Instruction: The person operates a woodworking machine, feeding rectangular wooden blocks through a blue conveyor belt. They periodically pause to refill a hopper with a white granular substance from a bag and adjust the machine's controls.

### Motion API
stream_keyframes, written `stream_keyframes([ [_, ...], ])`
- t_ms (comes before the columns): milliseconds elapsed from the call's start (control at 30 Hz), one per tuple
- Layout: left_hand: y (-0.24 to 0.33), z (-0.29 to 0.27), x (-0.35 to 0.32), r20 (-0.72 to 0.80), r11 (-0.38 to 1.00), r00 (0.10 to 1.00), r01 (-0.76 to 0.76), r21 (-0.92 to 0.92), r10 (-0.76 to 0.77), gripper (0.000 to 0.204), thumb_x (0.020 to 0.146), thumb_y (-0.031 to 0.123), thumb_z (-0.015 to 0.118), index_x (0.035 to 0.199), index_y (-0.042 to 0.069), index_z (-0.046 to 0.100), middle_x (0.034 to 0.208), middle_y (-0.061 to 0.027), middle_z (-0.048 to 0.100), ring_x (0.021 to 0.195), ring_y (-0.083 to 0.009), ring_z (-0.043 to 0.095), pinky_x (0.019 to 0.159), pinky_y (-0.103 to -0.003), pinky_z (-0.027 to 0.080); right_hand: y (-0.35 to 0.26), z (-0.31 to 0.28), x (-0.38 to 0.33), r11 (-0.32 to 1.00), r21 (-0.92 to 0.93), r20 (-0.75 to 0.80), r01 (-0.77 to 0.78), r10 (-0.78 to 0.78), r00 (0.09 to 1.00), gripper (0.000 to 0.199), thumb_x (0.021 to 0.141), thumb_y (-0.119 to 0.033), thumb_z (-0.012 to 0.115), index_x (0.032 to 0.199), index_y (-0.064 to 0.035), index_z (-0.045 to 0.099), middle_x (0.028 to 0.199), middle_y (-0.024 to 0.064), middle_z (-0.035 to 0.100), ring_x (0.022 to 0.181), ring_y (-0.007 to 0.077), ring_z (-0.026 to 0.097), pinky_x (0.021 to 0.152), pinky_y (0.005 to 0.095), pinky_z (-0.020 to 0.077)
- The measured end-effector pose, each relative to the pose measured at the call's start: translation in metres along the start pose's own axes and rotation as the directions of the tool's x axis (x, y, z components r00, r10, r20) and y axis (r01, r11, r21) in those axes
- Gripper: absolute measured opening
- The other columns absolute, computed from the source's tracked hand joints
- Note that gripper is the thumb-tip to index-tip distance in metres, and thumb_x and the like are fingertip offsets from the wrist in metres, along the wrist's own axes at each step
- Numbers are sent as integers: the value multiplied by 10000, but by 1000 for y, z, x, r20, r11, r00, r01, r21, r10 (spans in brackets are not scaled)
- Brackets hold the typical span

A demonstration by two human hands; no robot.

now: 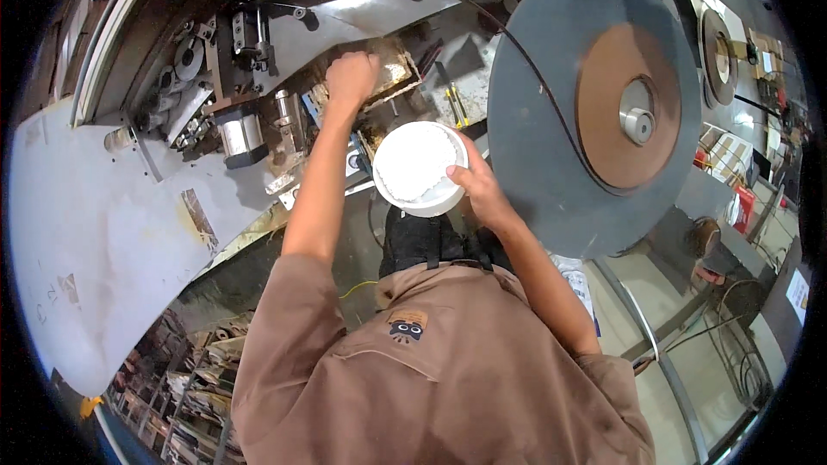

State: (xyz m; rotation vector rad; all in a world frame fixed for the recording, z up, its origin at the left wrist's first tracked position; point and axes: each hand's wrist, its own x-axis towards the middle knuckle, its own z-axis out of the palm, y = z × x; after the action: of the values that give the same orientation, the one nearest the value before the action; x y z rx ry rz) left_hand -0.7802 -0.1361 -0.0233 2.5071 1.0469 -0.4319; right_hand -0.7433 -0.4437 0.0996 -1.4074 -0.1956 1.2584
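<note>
My right hand (484, 193) grips a round white tub (445, 201) by its right side, thumb on the rim and fingers underneath or behind. Bright white material (417, 164) with a ragged edge fills the tub's inside; whether it is powder or paste I cannot tell. My left hand (351, 79) is stretched forward, closed in a fist over a worn, stained metal tray (395, 71) on the machine. Its fingertips are turned away, so anything in them is hidden.
A large grey reel (536, 142) with a brown core (603, 155) stands close on my right, a dark cable hanging across it. Metal fittings and a cylinder (243, 134) sit left of the tray. Yellow-black hand tools (455, 105) lie beyond the tub. A pale panel (95, 232) spreads leftward.
</note>
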Motion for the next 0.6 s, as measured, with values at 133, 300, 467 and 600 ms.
stream_keyframes([
  [133, -8, -6, -61, -495, 959, 866, -201, -200, 78, 383, 1020, 169, 518, 1318, -22, 665, 1334, -209, 692, 1176, -427, 671, 1051, -475, 529, 8, 3, 12, 995, 93, -8, -38, 39, 999, 725, 992, -228, 626, 1639, -35, 362, 1547, 204, 520, 1428, 310, 489, 1213, 424, 352],
  [300, -27, -3, -142, -336, 425, 892, -189, -885, -302, 450, 1142, 330, 467, 1344, -26, 654, 1278, -177, 721, 1172, -305, 698, 1049, -447, 530, -10, 29, 42, 979, 157, -44, -127, 135, 990, 714, 1022, -266, 612, 1637, -20, 347, 1564, 195, 506, 1448, 298, 468, 1225, 417, 336],
  [467, -6, -5, -178, -368, 318, 926, -323, -891, -90, 929, 1020, 610, 642, 1617, -33, 338, 1541, -221, 508, 1451, -330, 489, 1203, -453, 380, -35, 61, 94, 958, 210, 30, -196, 194, 980, 751, 1036, -429, 653, 1633, -79, 363, 1537, 181, 533, 1403, 289, 535, 1110, 442, 475],
  [600, -26, -3, -144, -181, 350, 938, -70, -934, -295, 796, 1018, 524, 674, 1527, -33, 419, 1429, -228, 573, 1300, -310, 570, 1126, -435, 435, -48, 73, 121, 954, 121, 134, -276, 259, 956, 904, 962, -533, 769, 1645, -136, 330, 1514, 167, 559, 1344, 294, 597, 953, 510, 592],
])
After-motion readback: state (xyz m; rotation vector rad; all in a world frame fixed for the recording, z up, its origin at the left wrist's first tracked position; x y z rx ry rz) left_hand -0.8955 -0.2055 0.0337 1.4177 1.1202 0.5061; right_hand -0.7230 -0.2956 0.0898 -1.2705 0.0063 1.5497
